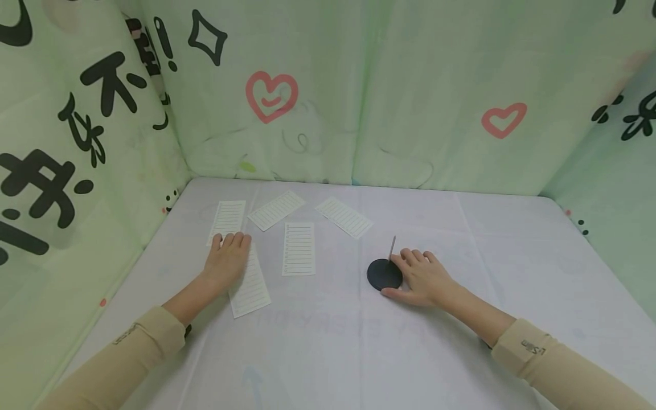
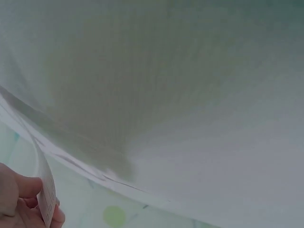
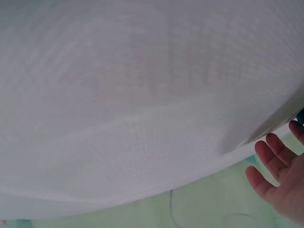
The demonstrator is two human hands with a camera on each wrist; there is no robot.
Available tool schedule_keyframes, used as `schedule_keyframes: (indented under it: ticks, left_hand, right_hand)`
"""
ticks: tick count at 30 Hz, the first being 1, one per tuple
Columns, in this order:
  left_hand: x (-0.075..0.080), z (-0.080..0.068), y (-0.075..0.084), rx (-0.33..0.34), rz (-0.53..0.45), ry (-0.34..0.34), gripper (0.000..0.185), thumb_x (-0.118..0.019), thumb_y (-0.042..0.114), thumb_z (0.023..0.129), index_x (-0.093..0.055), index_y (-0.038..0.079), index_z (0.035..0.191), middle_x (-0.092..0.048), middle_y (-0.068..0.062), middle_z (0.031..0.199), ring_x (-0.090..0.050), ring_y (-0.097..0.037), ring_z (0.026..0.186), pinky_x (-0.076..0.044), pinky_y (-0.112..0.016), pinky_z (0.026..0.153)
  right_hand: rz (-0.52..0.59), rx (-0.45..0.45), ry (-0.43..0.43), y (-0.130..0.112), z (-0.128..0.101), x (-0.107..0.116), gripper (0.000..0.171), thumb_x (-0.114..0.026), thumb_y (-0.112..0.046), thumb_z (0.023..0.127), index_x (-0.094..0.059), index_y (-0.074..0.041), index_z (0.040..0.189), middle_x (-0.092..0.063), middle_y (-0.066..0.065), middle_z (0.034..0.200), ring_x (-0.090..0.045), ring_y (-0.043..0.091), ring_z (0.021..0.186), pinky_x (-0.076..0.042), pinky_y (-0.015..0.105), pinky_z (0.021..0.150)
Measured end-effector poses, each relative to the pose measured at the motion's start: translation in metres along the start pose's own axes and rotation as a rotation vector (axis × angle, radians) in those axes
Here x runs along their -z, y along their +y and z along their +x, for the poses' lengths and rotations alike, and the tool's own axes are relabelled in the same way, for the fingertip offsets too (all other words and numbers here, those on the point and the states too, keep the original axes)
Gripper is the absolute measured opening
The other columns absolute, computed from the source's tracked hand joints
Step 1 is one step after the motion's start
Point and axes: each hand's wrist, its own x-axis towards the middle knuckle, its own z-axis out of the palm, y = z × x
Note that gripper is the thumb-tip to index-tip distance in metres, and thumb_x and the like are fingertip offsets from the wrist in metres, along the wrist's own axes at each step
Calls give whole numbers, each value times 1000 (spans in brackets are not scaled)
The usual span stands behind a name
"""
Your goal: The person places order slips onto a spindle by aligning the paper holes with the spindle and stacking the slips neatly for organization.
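Note:
My left hand (image 1: 228, 259) lies on the upper end of a lined paper slip (image 1: 249, 285) at the table's left. In the left wrist view the slip (image 2: 46, 190) curves up with the fingers (image 2: 16, 199) on both sides of it, pinching it. My right hand (image 1: 422, 276) rests flat with straight fingers (image 3: 273, 159) beside a black round base (image 1: 383, 275). Thumb and forefinger touch the base's rim. A thin upright spike (image 1: 392, 247) rises from the base.
Several more lined slips lie behind the left hand, one at the far left (image 1: 228, 219), one tilted (image 1: 277, 210), one upright (image 1: 299, 249). The white-covered table (image 1: 512, 273) is walled by green printed fabric (image 1: 410, 114) on three sides.

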Motion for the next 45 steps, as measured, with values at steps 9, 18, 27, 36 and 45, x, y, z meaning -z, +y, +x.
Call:
schedule_keyframes:
  ticks: [9,18,27,36,45]
  left_hand:
    - [7,3,4,-30,4,57,15,-40,-1,94,-43,0,108,-46,-12,98,-41,-30,92,-27,-49,90]
    - [17,11,9,-27,-72,73,13,-40,-1,93,-46,2,104,-51,-11,96,-44,-27,85,-27,-47,84]
    - [35,26,11,83,-556,-78,13,-42,6,96,-52,0,102,-63,-13,90,-55,-26,79,-25,-53,88]
    - [40,41,20,106,-977,-204,20,-40,6,96,-50,-6,108,-55,-18,102,-50,-24,89,-41,-33,78]
    - [44,49,39,190,-1189,-305,25,-44,16,95,-51,0,114,-58,-11,98,-53,-16,77,-42,-25,66]
  right_hand:
    - [3,-3,-4,0,1,0,77,-48,-68,79,-49,-6,125,-47,14,116,-46,31,103,-35,50,88]
    - [4,-7,-9,0,1,-1,77,-49,-67,79,-49,-6,125,-47,15,117,-46,32,105,-35,51,89]
    - [0,-6,-10,0,1,-1,77,-49,-67,78,-49,-6,125,-47,15,117,-46,32,105,-35,51,89]
    - [-5,-5,-8,0,1,1,76,-50,-66,78,-49,-6,125,-47,15,117,-46,32,105,-36,51,89]
    - [0,-9,-18,0,1,2,76,-50,-67,78,-49,-6,125,-48,15,116,-47,32,103,-36,51,88]
